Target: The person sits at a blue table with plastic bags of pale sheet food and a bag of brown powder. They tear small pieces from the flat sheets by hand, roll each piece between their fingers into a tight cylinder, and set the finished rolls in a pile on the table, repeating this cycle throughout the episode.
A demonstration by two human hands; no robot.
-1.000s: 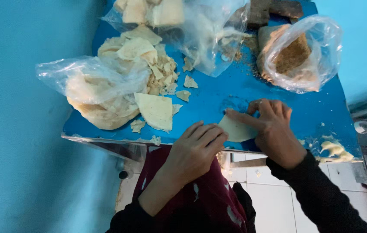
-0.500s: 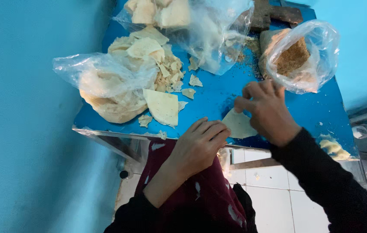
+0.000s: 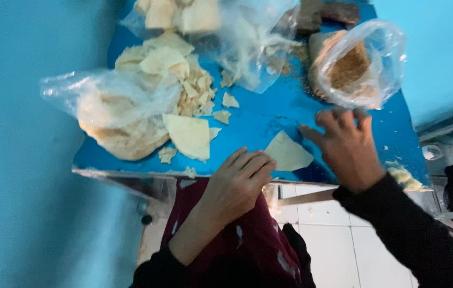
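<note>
On the blue worktop [image 3: 269, 114], a pale flatbread wedge [image 3: 289, 153] lies at the near edge between the left hand [image 3: 239, 178], fingers curled and touching it, and the right hand [image 3: 346, 144], spread open above, holding nothing, while a heap of torn pieces [image 3: 183, 80] sits at the far-left corner.

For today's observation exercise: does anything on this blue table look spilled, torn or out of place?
Yes. Torn flatbread scraps lie scattered loose over the blue table beside the clear bag of flatbreads, and brown crumbs are strewn near the bag of brown filling. One triangular piece sits at the table's front edge.
</note>
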